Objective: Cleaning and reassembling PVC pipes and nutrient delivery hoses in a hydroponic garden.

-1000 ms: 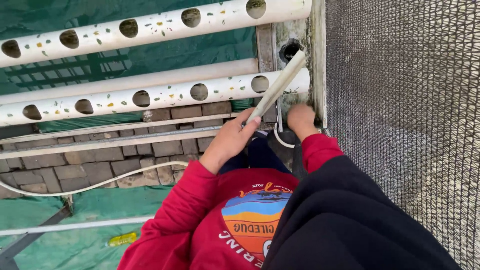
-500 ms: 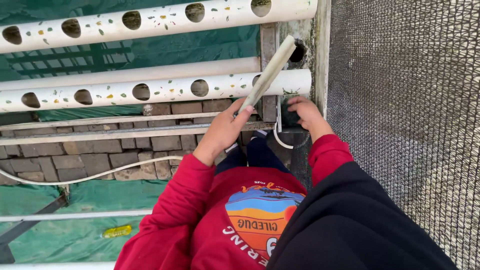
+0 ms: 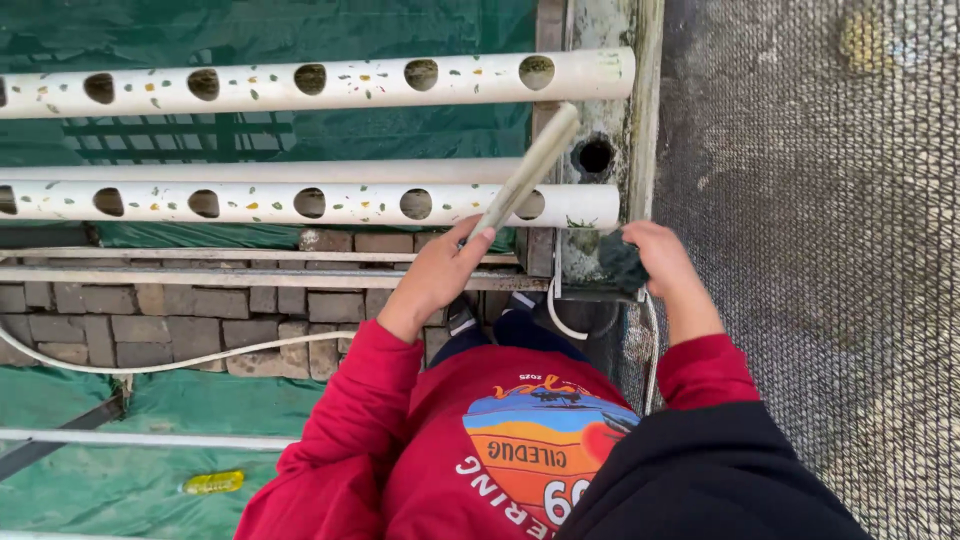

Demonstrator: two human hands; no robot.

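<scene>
Two white pipes with round holes run across the view, an upper pipe [image 3: 300, 85] and a lower pipe [image 3: 300, 203], with a plain pipe [image 3: 250, 171] between them. Green netting [image 3: 300, 30] hangs behind. Below lie a brick strip [image 3: 180, 320], a white hose [image 3: 150, 362] curving over it, and a yellow bottle [image 3: 212, 483] on green sheeting [image 3: 100, 480]. Grey mesh [image 3: 820, 250] fills the right side.

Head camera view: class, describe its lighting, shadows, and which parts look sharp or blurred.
Head view: soft, even daylight without glare or hard shadows; the holed white pipes and brick paving are sharp; the short pipe in the left hand looks slightly smeared; the right hand holds a dark, unclear lump; the mesh softens toward the upper right.
</scene>
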